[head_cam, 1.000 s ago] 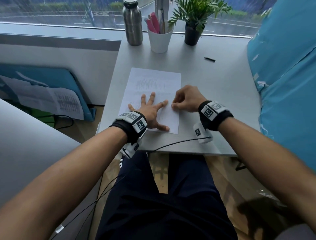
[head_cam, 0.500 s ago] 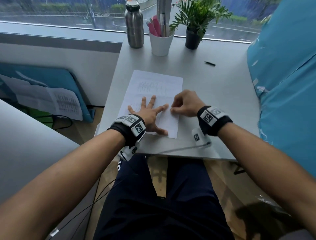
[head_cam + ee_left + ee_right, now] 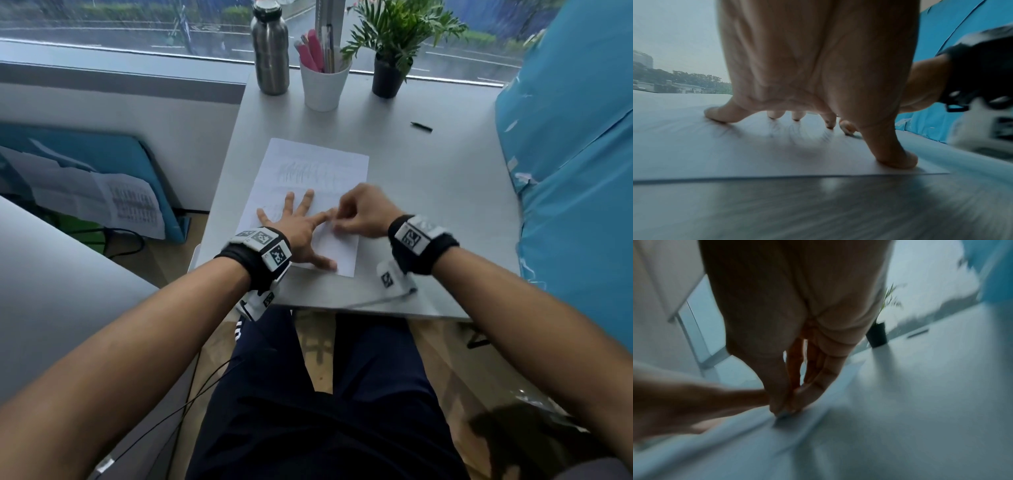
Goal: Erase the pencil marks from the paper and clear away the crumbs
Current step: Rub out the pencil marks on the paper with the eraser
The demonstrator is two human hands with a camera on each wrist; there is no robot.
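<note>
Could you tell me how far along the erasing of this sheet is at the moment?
Partly done. The paper looks nearly clean around the hands, though faint lines remain. In hand: the left hand presses the sheet flat while the right hand rubs a small eraser beside its index finger. Left: the dense pencil marks higher up, then any crumbs, too small to see.

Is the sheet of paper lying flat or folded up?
Flat: the paper lies spread on the desk, with the left hand pressed on it.
</note>
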